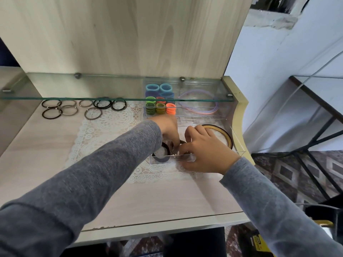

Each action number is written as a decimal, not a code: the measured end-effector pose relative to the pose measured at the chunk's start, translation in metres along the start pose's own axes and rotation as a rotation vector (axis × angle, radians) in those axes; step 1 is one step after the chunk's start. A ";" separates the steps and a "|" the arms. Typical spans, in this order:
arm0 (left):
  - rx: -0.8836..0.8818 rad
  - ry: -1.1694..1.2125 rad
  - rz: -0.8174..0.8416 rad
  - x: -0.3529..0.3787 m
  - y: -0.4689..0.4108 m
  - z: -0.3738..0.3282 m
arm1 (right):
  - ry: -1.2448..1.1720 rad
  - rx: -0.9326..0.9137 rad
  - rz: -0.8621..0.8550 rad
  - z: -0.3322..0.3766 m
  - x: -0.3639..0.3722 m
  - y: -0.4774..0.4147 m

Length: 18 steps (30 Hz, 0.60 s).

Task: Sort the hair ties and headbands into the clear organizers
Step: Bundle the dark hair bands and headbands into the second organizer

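Both my hands meet inside the near clear organizer. My left hand and my right hand pinch a brown hair tie between their fingertips at its front compartment. A black hair tie lies in that compartment to the left. Gold and black headbands curve in the organizer behind my right hand. The far clear organizer holds stacks of coloured hair ties and pastel headbands. Several loose dark and bronze hair ties lie at the back left of the table.
A glass shelf hangs low over the back of the wooden table, covering part of the far organizer. A white lace mat lies under the organizers. The table's right edge drops off to a patterned floor with a black metal frame.
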<state>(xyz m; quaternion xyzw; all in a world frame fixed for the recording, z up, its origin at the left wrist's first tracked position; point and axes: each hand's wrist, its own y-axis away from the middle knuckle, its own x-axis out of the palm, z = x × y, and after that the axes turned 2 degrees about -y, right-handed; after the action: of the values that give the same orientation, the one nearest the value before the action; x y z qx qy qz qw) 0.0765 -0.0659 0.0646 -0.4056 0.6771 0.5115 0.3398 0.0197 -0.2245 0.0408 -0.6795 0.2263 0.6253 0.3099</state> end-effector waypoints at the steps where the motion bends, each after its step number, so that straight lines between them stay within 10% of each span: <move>1: 0.002 0.001 0.002 0.000 0.000 0.000 | 0.004 -0.001 0.009 -0.001 0.000 0.000; 18: 0.009 0.198 -0.040 -0.009 0.017 0.000 | -0.798 0.799 0.156 -0.008 -0.029 -0.025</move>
<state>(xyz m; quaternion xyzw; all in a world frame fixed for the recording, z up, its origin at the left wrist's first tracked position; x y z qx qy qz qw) 0.0650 -0.0614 0.0796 -0.4661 0.7013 0.4590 0.2832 0.0396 -0.2153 0.0729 -0.2021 0.3604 0.7203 0.5571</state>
